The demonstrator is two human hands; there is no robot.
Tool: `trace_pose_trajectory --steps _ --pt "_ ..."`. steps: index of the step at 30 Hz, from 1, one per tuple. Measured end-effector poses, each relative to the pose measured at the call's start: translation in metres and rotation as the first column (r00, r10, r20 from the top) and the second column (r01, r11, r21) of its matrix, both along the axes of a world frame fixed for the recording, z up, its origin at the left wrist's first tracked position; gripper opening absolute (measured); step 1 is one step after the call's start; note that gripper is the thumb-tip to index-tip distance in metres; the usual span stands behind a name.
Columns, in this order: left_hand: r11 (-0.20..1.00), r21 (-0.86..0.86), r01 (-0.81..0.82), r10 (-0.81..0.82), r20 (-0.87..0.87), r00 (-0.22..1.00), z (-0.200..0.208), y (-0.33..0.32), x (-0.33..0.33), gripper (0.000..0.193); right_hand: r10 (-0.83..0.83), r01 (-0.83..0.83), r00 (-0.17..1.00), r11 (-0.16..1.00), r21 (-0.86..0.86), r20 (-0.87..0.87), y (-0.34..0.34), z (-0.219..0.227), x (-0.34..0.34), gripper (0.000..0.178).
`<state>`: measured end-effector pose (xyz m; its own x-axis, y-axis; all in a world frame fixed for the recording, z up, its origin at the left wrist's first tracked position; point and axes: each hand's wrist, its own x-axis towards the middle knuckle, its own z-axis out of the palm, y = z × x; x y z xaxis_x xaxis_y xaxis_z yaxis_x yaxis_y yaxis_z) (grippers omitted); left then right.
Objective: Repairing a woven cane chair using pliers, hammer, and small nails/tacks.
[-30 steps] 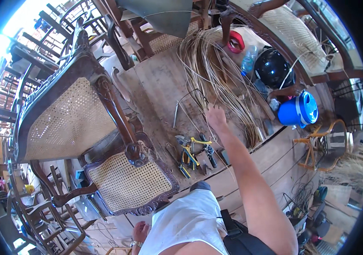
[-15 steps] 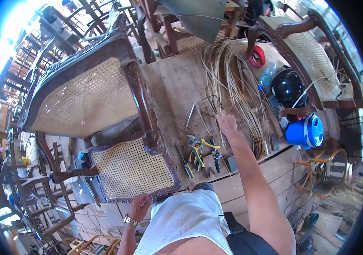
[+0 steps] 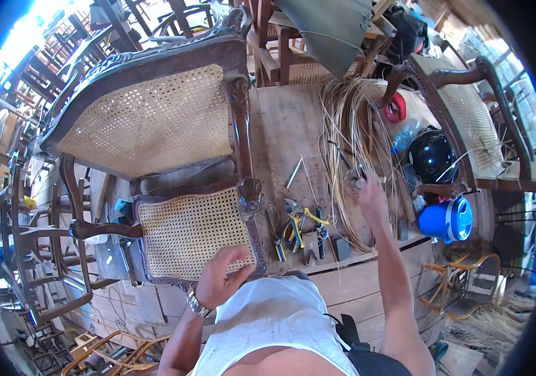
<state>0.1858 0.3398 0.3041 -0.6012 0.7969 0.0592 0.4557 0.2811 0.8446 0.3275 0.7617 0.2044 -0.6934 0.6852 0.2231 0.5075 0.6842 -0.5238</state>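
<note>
My right hand [image 3: 373, 191] is closed over the bundle of cane strands [image 3: 343, 119], with a dark, thin object [image 3: 339, 152] reaching out past its fingers; its kind is unclear. My left hand [image 3: 223, 276], with a watch on the wrist, is held with thumb and fingers apart and nothing in it. It is at the front edge of the woven cane seat [image 3: 196, 232] of a dark carved wooden chair [image 3: 241, 131]. Between my hands, yellow-handled pliers [image 3: 294, 227] and other hand tools lie on the wooden bench [image 3: 274, 125].
On the right are a black helmet [image 3: 431, 155], a blue jug [image 3: 446, 219], a red ring-shaped roll [image 3: 395, 108] and a clear plastic bottle [image 3: 406, 135]. Another cane chair [image 3: 462, 106] stands behind them. Chair frames [image 3: 42, 250] crowd the left side.
My right hand has moved right with the dark object, over the strands. My left hand has risen from beside the chair's front edge, and its fingers have spread. The view has shifted.
</note>
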Motion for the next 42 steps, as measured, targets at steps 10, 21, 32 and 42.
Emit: trace_pose_trajectory --steps 10,21,32,42 --pt "0.885 0.455 -0.100 0.075 0.073 0.994 0.122 0.064 -0.027 0.080 0.197 -0.366 0.829 0.898 -0.242 -0.523 -0.121 0.224 0.023 0.024" --pt "0.627 0.779 0.001 0.148 -0.121 0.982 0.185 0.045 -0.021 0.046 0.329 -0.616 0.282 0.782 0.093 -0.901 -0.183 0.278 -0.001 0.024" --pt "0.627 0.778 0.027 0.030 -0.059 0.998 0.206 -0.016 -0.020 0.031 0.358 -0.864 0.069 0.488 0.124 -0.931 -0.210 0.290 -0.032 0.021" --pt "0.679 0.732 0.058 -0.165 0.075 0.983 0.226 -0.051 -0.024 0.027 0.029 -0.936 -0.225 0.272 0.225 -0.974 -0.246 0.299 -0.050 0.022"
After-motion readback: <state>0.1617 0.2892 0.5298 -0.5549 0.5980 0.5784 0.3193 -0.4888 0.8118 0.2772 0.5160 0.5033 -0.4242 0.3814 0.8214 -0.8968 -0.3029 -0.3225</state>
